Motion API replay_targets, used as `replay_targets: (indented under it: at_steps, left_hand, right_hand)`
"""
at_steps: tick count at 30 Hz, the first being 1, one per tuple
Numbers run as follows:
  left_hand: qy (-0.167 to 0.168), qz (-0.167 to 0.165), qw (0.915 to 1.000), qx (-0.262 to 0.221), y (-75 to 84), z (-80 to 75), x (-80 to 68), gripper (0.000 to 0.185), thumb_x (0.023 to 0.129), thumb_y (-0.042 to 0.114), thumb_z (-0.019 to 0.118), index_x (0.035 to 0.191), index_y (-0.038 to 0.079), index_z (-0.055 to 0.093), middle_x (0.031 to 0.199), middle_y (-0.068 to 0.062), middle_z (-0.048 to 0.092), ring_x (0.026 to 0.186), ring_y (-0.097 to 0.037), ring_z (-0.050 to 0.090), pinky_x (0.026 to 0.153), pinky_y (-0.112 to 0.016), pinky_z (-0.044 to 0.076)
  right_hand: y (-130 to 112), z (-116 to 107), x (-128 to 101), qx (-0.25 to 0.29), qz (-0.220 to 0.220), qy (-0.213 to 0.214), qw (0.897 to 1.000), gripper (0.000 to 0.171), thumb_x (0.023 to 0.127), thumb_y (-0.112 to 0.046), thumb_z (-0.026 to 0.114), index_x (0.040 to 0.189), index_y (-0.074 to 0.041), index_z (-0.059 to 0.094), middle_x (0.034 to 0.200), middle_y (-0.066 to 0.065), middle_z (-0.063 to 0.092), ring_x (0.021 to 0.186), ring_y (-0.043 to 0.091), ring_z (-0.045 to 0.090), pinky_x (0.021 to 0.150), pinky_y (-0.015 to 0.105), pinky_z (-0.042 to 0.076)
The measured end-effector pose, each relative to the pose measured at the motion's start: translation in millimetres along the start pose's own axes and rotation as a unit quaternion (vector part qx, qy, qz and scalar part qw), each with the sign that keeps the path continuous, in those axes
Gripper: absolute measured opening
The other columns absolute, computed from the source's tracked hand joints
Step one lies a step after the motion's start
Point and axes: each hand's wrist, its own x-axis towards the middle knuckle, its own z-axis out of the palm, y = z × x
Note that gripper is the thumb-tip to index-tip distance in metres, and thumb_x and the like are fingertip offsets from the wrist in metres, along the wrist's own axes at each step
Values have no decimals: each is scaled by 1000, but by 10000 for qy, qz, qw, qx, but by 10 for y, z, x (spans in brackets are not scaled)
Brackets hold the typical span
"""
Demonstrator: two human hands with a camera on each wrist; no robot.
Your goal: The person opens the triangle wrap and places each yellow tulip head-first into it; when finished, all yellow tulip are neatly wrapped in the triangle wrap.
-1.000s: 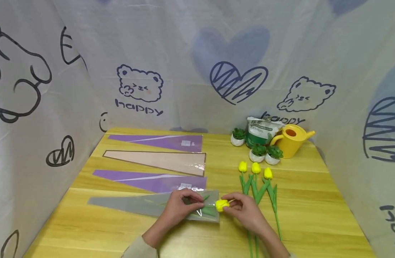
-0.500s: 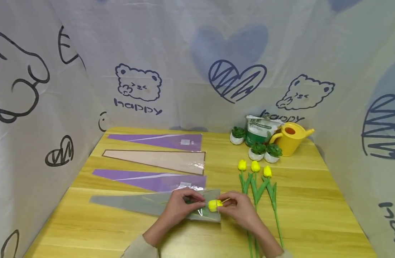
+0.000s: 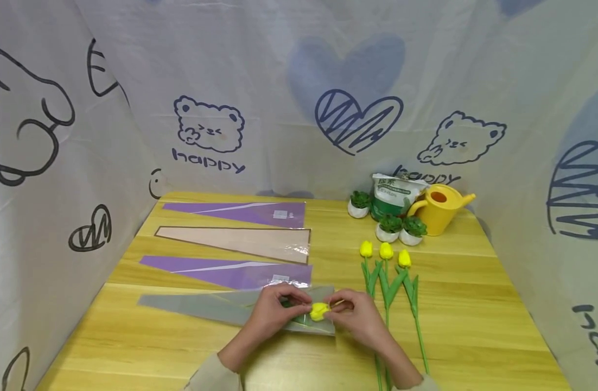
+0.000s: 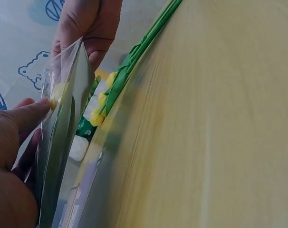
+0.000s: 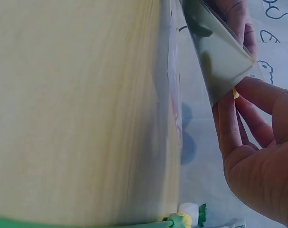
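Observation:
A grey cone-shaped plastic sleeve (image 3: 206,308) lies flat near the front of the wooden table (image 3: 475,326), its wide mouth to the right. My left hand (image 3: 274,312) pinches the upper edge of that mouth and holds it up; in the left wrist view the thumb (image 4: 30,116) presses the sleeve (image 4: 63,128). My right hand (image 3: 360,317) pinches the head of a yellow tulip (image 3: 319,311) just inside the mouth. The green stem and leaves show through the plastic. In the right wrist view the fingers (image 5: 229,128) meet at the corner of the sleeve (image 5: 217,57).
Three yellow tulips (image 3: 387,271) lie to the right of my hands. Two purple sleeves (image 3: 240,214) (image 3: 221,271) and a beige one (image 3: 240,241) lie behind. At the back right stand a yellow watering can (image 3: 440,209), small potted plants (image 3: 389,228) and a bag (image 3: 394,195). Printed cloth walls surround the table.
My right hand has moved the tulip head leftward, from outside the sleeve's mouth to just inside it. The left hand has kept its hold on the mouth.

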Motion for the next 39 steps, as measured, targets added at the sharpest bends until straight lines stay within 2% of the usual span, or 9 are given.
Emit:
replay_targets:
  at_steps: [4,8,13,18,26,33,36,39]
  left_hand:
    - [-186,284,9994,80,-1,-51,-14,18,82,12,88,99,10,80,94,-6,78,82,-10,71,77,-30,61]
    - [-357,552,9962,575,-1,-197,-37,26,82,19,89,106,15,79,99,-1,78,91,-15,70,85,-33,59]
    - [-404,351,9901,1295,-41,-404,-88,34,79,25,90,110,23,79,104,10,75,99,-10,66,92,-29,54]
    - [-535,321,9857,1568,-89,-453,-125,28,79,26,90,106,25,81,103,12,75,98,-8,63,91,-28,51]
    - [-282,417,9881,1452,-96,-395,-136,21,78,19,90,96,25,82,92,15,76,90,-4,63,92,-29,50]
    - [-162,268,9922,1208,-110,-373,-136,18,78,21,90,94,25,82,92,15,76,91,-5,66,105,-32,47]
    - [-140,294,9925,1175,-114,-363,-141,18,79,21,90,95,24,82,92,13,77,90,-6,66,105,-32,48]
    - [-136,323,9929,1137,-119,-357,-136,18,79,19,90,95,23,82,91,11,77,89,-7,66,98,-29,50]
  right_hand:
    - [-8,1,-7,68,137,29,9999,24,87,-9,83,108,-3,75,109,14,76,89,22,75,70,23,59]
    - [-6,-18,-9,182,327,102,9992,26,86,-12,84,110,-4,76,108,12,76,88,18,73,70,24,60]
    - [-4,-29,0,140,431,240,9987,25,86,-12,84,109,-6,77,106,9,76,84,14,72,69,25,59]
    - [4,-28,5,119,404,296,9987,25,85,-11,85,108,-5,77,106,9,76,85,14,72,69,25,59]
    - [-3,-8,17,240,340,172,9990,25,86,-10,84,109,-5,76,109,11,76,86,16,73,70,24,59]
    - [-25,6,2,590,271,37,9979,29,85,-2,82,113,-1,74,109,16,75,86,17,73,71,23,59]
    - [-22,22,2,737,351,-49,9967,29,86,2,80,114,1,73,106,17,76,87,18,76,73,24,60]
    - [-20,40,12,739,429,-92,9963,28,86,5,77,114,1,73,101,16,78,86,18,77,72,25,60]
